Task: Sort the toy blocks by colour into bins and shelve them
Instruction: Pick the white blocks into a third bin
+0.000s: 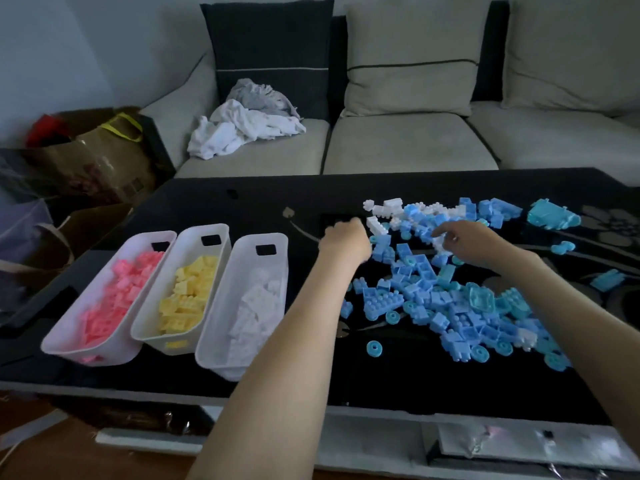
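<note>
**Head view: pulling whites from the blues**

I'm culling white plastic blocks (384,206) from the heap of blue plastic blocks (433,299) on the black glass table (277,382). My left hand (346,239) is curled and my right hand (476,242) dips into the heap; whether either holds a block I cannot tell. Next, whites should go in the translucent bin of white blocks (212,355) (closest to the heap). No writing is legible.

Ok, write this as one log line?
left hand: curled, contents unclear | right hand: on blue-and-white plastic block pile | three white plastic bins: pink, yellow, white blocks | black glossy table: blue unsorted
</note>
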Action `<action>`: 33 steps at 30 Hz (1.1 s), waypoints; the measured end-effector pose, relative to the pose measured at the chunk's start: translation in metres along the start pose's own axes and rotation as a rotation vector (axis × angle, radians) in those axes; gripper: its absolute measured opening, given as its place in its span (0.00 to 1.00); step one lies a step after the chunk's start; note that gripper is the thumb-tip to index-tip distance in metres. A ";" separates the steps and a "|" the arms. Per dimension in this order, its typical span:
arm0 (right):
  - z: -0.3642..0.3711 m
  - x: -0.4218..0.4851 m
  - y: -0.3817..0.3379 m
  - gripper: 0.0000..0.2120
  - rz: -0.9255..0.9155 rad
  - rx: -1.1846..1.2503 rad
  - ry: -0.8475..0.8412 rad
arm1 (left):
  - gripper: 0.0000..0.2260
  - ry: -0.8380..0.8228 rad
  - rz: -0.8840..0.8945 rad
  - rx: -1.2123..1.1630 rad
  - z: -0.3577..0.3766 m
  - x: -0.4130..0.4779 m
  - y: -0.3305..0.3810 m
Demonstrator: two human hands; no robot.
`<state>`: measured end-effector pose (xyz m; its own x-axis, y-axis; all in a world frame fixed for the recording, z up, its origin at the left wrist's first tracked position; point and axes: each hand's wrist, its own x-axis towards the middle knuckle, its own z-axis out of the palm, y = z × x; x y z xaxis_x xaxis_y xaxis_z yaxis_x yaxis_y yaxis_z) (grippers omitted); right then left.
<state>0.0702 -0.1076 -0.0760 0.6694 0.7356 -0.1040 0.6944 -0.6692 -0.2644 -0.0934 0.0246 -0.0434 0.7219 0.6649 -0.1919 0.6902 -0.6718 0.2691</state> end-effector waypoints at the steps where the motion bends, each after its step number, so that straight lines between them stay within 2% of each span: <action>1: 0.002 0.002 0.007 0.14 -0.026 -0.020 -0.050 | 0.22 -0.036 -0.032 0.033 0.008 0.010 0.000; 5: 0.011 0.018 0.017 0.09 -0.060 0.001 -0.079 | 0.21 -0.078 -0.097 0.089 0.021 0.045 0.002; 9: 0.018 0.032 0.010 0.06 -0.062 0.022 -0.051 | 0.07 -0.167 -0.022 0.062 0.024 0.067 0.006; 11: 0.019 0.036 0.007 0.04 -0.075 0.050 -0.047 | 0.06 -0.212 0.019 0.107 0.024 0.074 0.006; 15: 0.018 0.038 0.008 0.04 -0.053 0.181 -0.070 | 0.07 -0.229 0.024 0.125 0.018 0.081 0.005; 18: 0.016 0.039 0.011 0.06 0.005 0.218 -0.088 | 0.08 -0.244 -0.044 -0.087 0.008 0.087 0.010; 20: 0.016 0.040 0.012 0.10 0.033 0.212 -0.096 | 0.19 -0.245 -0.092 -0.192 0.002 0.091 0.016; 23: 0.017 0.040 0.011 0.11 0.007 0.203 -0.111 | 0.28 -0.175 -0.030 -0.098 0.000 0.096 0.028; 27: 0.012 0.040 0.013 0.12 -0.063 0.157 -0.169 | 0.27 -0.053 0.101 0.065 0.007 0.103 0.033; 31: 0.012 0.042 0.012 0.10 -0.104 0.090 -0.170 | 0.19 -0.019 0.097 0.102 0.018 0.115 0.033; 33: 0.014 0.042 0.009 0.13 -0.138 0.039 -0.152 | 0.22 -0.007 0.091 0.068 0.024 0.118 0.033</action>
<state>0.1013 -0.0815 -0.0962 0.5191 0.8294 -0.2065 0.7641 -0.5585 -0.3227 0.0152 0.0730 -0.0793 0.7822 0.5977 -0.1757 0.6230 -0.7502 0.2215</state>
